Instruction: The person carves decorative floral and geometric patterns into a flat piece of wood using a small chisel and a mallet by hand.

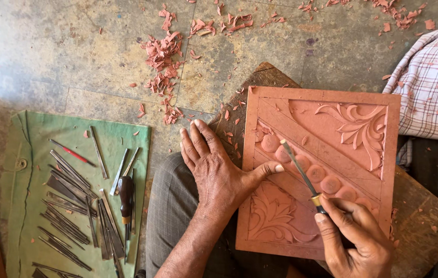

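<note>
— Where's the chisel [298, 170]?
— On the carved panel [332, 134], lying diagonally, tip up-left at the bead row. Right hand [355, 237] grips its handle.
— Left hand [219, 172]?
— Spread flat on the panel's left edge.

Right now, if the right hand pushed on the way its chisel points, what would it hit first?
The right hand aims the chisel up-left along the row of round beads on the carved panel. The tip already seems to rest on one bead, near the left hand's thumb.
</note>
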